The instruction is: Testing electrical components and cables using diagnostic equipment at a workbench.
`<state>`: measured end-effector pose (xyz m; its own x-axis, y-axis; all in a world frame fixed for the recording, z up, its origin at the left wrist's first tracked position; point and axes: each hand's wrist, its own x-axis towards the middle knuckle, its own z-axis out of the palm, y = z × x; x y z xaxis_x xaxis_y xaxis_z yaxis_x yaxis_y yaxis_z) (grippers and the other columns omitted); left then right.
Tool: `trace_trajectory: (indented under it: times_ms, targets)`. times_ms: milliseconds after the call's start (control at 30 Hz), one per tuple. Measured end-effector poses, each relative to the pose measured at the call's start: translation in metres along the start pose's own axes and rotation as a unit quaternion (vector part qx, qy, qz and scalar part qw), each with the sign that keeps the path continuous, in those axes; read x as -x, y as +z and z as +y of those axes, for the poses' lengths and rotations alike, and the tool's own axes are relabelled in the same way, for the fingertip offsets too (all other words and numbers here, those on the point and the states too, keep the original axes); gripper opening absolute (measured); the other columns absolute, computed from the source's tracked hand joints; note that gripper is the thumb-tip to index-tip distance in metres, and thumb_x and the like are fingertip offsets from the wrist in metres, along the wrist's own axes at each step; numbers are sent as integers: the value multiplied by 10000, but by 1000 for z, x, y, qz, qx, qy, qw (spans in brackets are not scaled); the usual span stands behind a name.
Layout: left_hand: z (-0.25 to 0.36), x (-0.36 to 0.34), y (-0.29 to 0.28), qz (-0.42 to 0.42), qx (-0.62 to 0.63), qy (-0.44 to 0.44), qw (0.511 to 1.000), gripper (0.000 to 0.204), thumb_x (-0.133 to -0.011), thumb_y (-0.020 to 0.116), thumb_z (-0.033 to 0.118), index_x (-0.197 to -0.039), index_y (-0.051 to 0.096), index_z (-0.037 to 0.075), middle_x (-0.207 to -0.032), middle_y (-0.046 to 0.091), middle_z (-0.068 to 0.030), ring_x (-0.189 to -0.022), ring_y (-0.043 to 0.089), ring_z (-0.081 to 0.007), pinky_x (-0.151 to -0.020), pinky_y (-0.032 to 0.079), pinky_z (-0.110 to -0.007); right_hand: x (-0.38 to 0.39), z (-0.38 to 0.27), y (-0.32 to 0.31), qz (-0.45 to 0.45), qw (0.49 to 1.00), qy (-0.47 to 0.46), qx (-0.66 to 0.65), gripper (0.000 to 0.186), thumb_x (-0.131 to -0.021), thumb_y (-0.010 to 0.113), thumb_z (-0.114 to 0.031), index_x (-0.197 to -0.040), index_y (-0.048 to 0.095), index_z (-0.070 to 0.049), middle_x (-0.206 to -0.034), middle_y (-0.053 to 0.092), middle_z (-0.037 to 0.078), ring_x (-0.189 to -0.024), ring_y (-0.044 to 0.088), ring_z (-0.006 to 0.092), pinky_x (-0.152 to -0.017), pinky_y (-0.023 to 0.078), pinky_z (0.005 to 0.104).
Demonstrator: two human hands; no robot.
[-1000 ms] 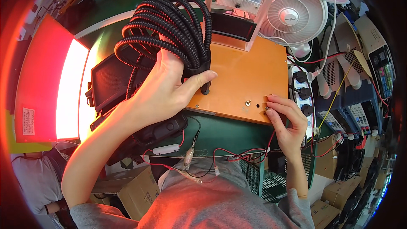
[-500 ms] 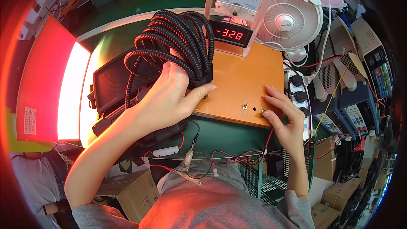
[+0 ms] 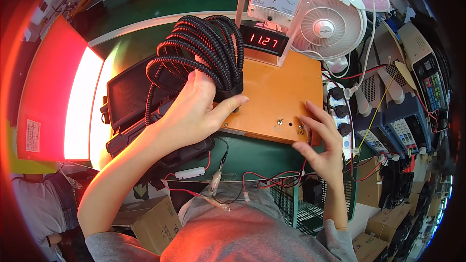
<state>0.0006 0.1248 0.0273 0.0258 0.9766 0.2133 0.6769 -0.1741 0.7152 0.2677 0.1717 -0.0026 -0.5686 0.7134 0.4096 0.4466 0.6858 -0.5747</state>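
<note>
Bundled loops of black ribbed cable point(image 3: 206, 43) stand at the left edge of an orange box point(image 3: 276, 87). My left hand point(image 3: 201, 99) grips the bundle; most of its fingers are hidden by the loops, and its thumb points right over the box. Over the box's near right corner is my right hand point(image 3: 324, 138), open, with nothing in it and its thumb and fingers apart. Its fingers are beside a small toggle switch point(image 3: 301, 128). Another toggle switch point(image 3: 280, 122) sits to the left. Behind these stand a needle meter point(image 3: 274, 2) and a lit red digital display point(image 3: 262, 40).
A glowing light panel point(image 3: 82, 106) stands at left, near a dark case point(image 3: 131, 90). A white fan point(image 3: 323, 29) is behind the box. To the right are a power strip point(image 3: 345, 136) and bench instruments point(image 3: 400, 121). Thin wires point(image 3: 272, 180) cross the front edge.
My right thumb has come off the toggle switch and moved left and down, the fingers spreading. The digital display's reading has changed. My left hand stays on the cable.
</note>
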Motion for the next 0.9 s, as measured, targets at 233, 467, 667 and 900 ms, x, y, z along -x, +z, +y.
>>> trace_trajectory:
  times_ms: [233,467,667,900]
  targets:
    - [-11,2,7,45,-8,43,998,483,-811,664,256,-941,444,-153,-956,464,-280,-874,477,-390,-781,418,-422,7,-1,12,32,999,15,-24,469,-637,781,-92,-1060,606,13,-1199,556,167,-1106,539,314,-944,426,402]
    - [-6,-1,4,22,33,19,999,514,-810,658,241,-1016,398,-152,-999,475,-295,-916,493,-411,-811,415,-435,9,8,10,44,991,-107,72,479,-634,780,-91,-1066,607,21,-1066,630,156,-1042,584,299,-946,425,440]
    - [-12,-2,7,46,38,54,997,508,-803,660,223,-1004,378,-150,-915,523,-297,-833,535,-432,-755,447,-428,1,-15,10,28,999,19,8,592,-639,778,-100,-1174,545,2,-1323,446,184,-1161,502,299,-966,411,368]
    - [-6,-2,7,53,68,30,996,369,-806,649,127,-1074,483,-66,-929,579,-157,-820,558,-227,-751,456,-333,-6,-17,15,-49,992,-43,107,491,-683,744,-152,-1124,572,-24,-1295,492,143,-1140,506,294,-974,352,435]
